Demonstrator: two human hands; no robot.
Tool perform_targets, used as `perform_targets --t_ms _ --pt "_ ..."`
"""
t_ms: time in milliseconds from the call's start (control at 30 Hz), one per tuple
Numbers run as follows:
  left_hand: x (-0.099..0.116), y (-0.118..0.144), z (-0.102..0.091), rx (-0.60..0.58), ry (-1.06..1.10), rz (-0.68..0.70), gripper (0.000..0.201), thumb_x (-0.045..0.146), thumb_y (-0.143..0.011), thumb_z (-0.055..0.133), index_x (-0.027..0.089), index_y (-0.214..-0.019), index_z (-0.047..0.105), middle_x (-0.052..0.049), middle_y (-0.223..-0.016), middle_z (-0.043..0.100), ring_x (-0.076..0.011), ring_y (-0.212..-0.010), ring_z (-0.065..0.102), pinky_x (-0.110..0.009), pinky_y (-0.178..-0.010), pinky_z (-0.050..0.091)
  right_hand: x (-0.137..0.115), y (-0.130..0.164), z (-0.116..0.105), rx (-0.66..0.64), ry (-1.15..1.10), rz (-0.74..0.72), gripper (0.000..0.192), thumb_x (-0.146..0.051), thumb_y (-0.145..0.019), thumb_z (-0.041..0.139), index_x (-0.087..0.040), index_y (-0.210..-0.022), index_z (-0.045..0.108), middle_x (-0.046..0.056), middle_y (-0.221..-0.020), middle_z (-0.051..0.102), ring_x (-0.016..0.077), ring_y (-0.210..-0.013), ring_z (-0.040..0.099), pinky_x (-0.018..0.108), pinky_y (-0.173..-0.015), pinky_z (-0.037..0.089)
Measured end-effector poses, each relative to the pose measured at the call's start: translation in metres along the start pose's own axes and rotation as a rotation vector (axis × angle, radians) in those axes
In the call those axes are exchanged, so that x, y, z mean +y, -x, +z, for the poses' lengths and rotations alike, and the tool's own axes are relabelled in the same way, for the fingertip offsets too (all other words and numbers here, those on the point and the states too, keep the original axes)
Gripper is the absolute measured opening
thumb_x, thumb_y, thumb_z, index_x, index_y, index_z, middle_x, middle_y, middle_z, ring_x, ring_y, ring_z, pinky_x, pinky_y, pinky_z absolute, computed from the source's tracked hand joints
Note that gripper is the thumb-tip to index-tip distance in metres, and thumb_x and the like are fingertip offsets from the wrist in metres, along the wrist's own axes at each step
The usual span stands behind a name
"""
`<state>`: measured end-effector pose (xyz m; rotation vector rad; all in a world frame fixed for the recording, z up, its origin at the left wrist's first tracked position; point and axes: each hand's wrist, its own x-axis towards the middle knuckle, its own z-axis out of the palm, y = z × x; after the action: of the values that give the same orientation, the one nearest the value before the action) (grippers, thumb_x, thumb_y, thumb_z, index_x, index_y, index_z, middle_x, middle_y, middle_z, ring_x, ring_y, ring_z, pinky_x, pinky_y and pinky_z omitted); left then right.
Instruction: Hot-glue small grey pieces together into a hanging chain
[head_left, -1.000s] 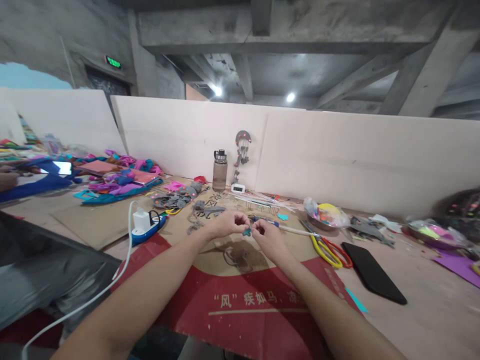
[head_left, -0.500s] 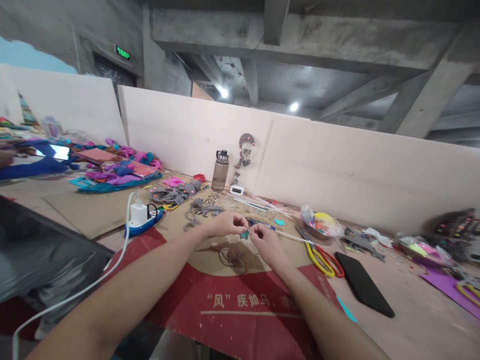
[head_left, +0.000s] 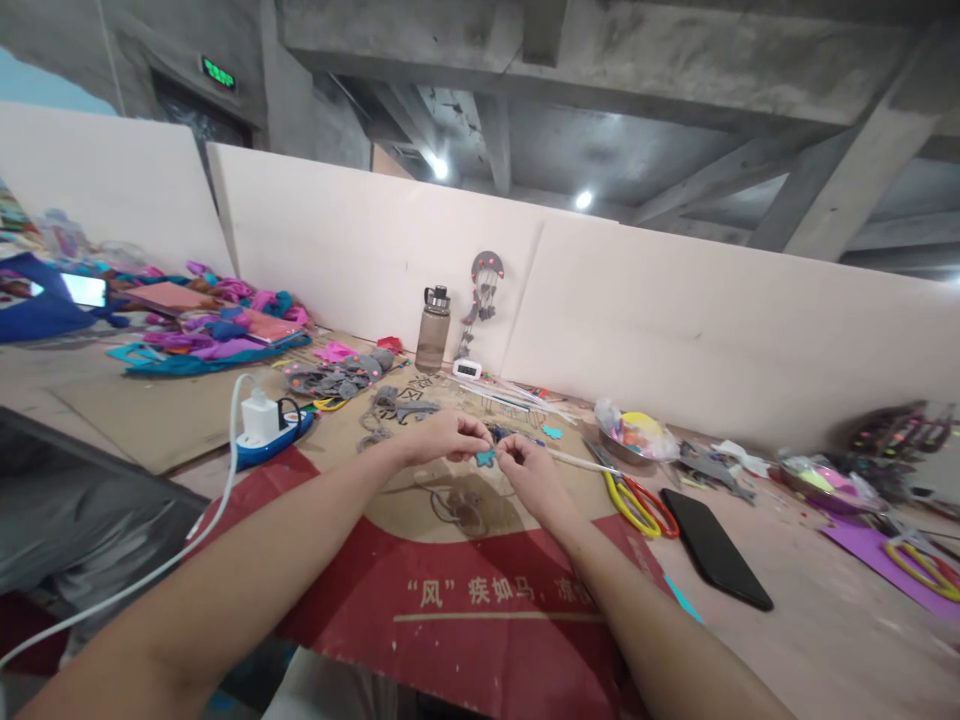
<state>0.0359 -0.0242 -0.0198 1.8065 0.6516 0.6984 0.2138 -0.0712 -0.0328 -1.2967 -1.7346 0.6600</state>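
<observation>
Left hand [head_left: 450, 438]: thumb and fingers pinched nearly closed, teal piece between the tips.
Right hand [head_left: 531, 470]: thumb and fingers drawn together at the piece's right edge; can't tell whether they grip it or something finer.
Teal piece [head_left: 485, 458]: in the gap between the hands, just under the left fingertips, just left of the right ones; up off the cardboard [head_left: 480, 650]. Small, wavy outline, mostly uncovered.
Cord [head_left: 457, 510]: loose loop on the cardboard, nearer the wearer than the piece, below both hands.
Pen [head_left: 529, 437]: just beyond the right hand, partly hidden by it.
Teal scrap [head_left: 552, 432]: lies beyond the right hand, near the pen.
Scissors [head_left: 641, 503]: right of the right hand, apart from it, red and yellow handles toward the wearer.
Phone [head_left: 716, 548]: on the tabletop [head_left: 832, 620], just right of the scissors, screen dark.
Yarn [head_left: 386, 405]: grey, beyond the left forearm.
Bottle [head_left: 433, 335]: upright at the back, near the white panel [head_left: 360, 240].
</observation>
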Motion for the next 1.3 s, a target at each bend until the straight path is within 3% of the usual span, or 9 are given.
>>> perform_targets --t_ms 200,333,433,533,633,733,1067,1300 --pt "-0.003 0.000 -0.002 -0.071 0.061 -0.008 0.029 0.037 -0.073 0.064 0.012 -0.086 0.068 -0.001 -0.060 0.057 -0.0072 -0.050 0.043 -0.021 -0.051 0.033 -0.001 0.000 -0.002 -0.004 -0.003 0.000 0.015 -0.034 -0.069 0.048 -0.019 -0.066 0.050 -0.003 -0.058 0.045 0.0119 -0.055 0.039 0.025 -0.053 0.030" --pt "0.000 0.001 -0.002 -0.059 0.177 -0.033 0.032 0.035 -0.073 0.064 0.011 -0.092 0.069 -0.004 -0.065 0.061 -0.0095 -0.055 0.048 -0.022 -0.051 0.034 -0.004 0.000 -0.004 0.022 -0.013 -0.005 0.013 -0.032 -0.069 0.047 -0.020 -0.064 0.047 -0.003 -0.058 0.045 0.0118 -0.056 0.040 0.024 -0.054 0.031" --pt "0.000 0.000 -0.001 0.011 0.189 -0.032 0.032 0.037 -0.074 0.062 0.010 -0.092 0.068 -0.005 -0.068 0.062 -0.0095 -0.056 0.049 -0.021 -0.048 0.031 -0.004 0.000 -0.005 0.035 -0.016 -0.014 0.012 -0.030 -0.068 0.047 -0.020 -0.063 0.047 -0.003 -0.058 0.046 0.0117 -0.056 0.040 0.024 -0.055 0.032" --pt "-0.007 -0.005 -0.004 0.175 0.173 -0.031 0.026 0.035 -0.075 0.057 0.011 -0.082 0.066 -0.006 -0.074 0.063 -0.0071 -0.053 0.046 -0.019 -0.044 0.026 -0.003 -0.001 -0.005 0.035 -0.017 -0.020 0.010 -0.029 -0.068 0.047 -0.020 -0.063 0.047 -0.003 -0.059 0.047 0.0117 -0.057 0.041 0.024 -0.056 0.032" --pt "-0.015 -0.009 -0.010 0.350 0.104 -0.105 0.022 0.027 -0.075 0.048 0.012 -0.061 0.056 -0.001 -0.058 0.053 -0.0050 -0.044 0.038 -0.019 -0.040 0.021 -0.002 -0.002 -0.005 0.059 -0.015 -0.025 0.010 -0.029 -0.068 0.047 -0.020 -0.063 0.048 -0.003 -0.059 0.047 0.0119 -0.057 0.041 0.024 -0.056 0.032" --pt "-0.020 -0.011 -0.016 0.455 0.057 -0.144 0.021 0.024 -0.073 0.041 0.014 -0.055 0.047 0.002 -0.052 0.045 -0.0045 -0.041 0.034 -0.018 -0.040 0.020 -0.002 -0.002 -0.007 0.083 -0.009 -0.028 0.012 -0.030 -0.069 0.046 -0.020 -0.063 0.048 -0.003 -0.059 0.047 0.0122 -0.057 0.042 0.025 -0.056 0.032" --pt "-0.013 -0.007 -0.013 0.534 -0.079 -0.113 0.029 0.027 -0.077 0.039 0.018 -0.050 0.035 0.005 -0.045 0.032 -0.0048 -0.037 0.024 -0.020 -0.039 0.015 -0.003 -0.002 -0.006 0.100 0.001 -0.052 0.013 -0.030 -0.070 0.046 -0.020 -0.063 0.048 -0.004 -0.057 0.045 0.0117 -0.056 0.041 0.025 -0.056 0.031" --pt "-0.005 -0.003 -0.011 0.594 -0.032 -0.054 0.030 0.032 -0.082 0.042 0.016 -0.058 0.047 0.002 -0.051 0.044 -0.0065 -0.042 0.036 -0.019 -0.042 0.025 -0.003 -0.001 -0.006 0.107 0.001 -0.052 0.012 -0.029 -0.070 0.046 -0.019 -0.064 0.050 -0.003 -0.057 0.046 0.0119 -0.056 0.041 0.025 -0.055 0.031"
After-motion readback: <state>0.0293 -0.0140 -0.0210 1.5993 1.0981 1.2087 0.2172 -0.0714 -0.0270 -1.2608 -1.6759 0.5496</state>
